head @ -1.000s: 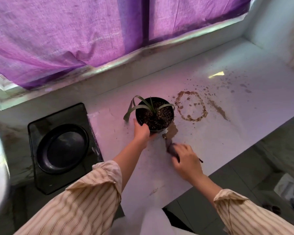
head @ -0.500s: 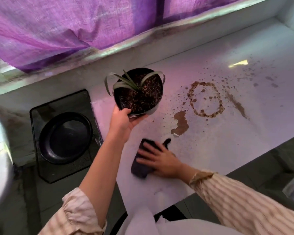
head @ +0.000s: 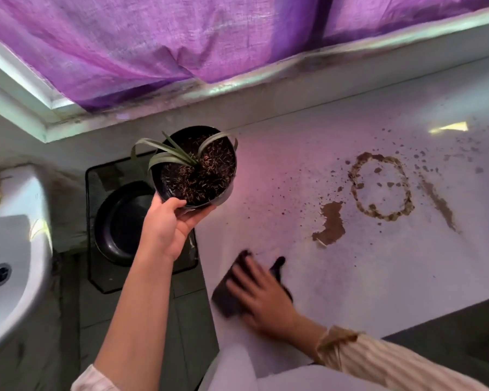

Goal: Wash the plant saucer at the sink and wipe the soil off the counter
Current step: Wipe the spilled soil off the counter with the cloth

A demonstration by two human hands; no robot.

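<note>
My left hand [head: 168, 227] grips a black plant pot [head: 198, 170] with soil and thin green leaves, lifted above the counter's left end. My right hand [head: 261, 294] lies flat on a dark cloth [head: 226, 297] on the white counter [head: 378, 277]; the hand is blurred. A ring of brown soil [head: 380, 186], a brown patch [head: 332, 224] and a streak [head: 439, 204] with scattered crumbs lie to the right. The black round saucer [head: 122, 224] sits in a dark square tray [head: 96, 272], partly hidden by my left arm. The white sink [head: 14, 263] is at the far left.
A purple curtain [head: 181, 38] hangs over the window ledge behind the counter. The counter's front edge runs past my right sleeve, with dark floor tiles below. A gap of dark floor separates the sink from the counter.
My left hand lifted the pot off the counter and carried it up and left. My right hand spread flat on the cloth and slid left along the counter.
</note>
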